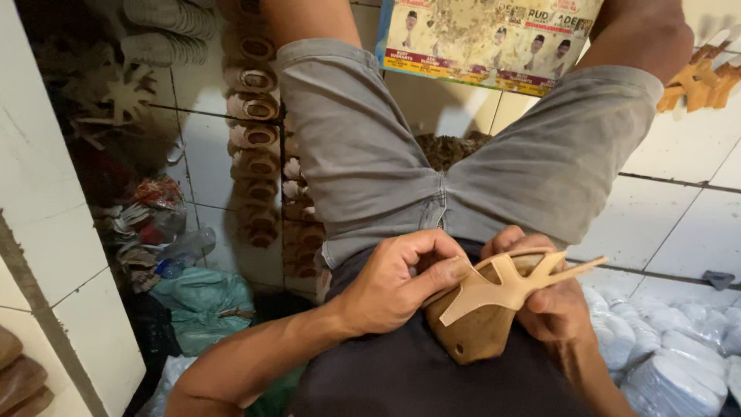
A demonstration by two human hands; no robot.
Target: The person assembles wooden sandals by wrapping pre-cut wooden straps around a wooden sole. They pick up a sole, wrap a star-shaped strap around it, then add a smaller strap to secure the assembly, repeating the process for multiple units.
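Note:
I sit on a tiled floor with my legs in grey shorts (363,162) stretched ahead. In my lap rests a brown wooden shoe form (472,333). A tan leather strap piece (502,287) with branching arms lies over the top of the form. My left hand (397,282) pinches the left end of the strap between thumb and fingers. My right hand (557,309) grips the form from the right side, with its fingers under the strap's arms.
A long row of tan strap pieces (252,123) lies on the floor left of my leg. White soles (671,347) are piled at the lower right, more (166,31) at the top left. Plastic bags (197,297) and scraps sit against the left wall. Tan cut pieces (702,77) lie top right.

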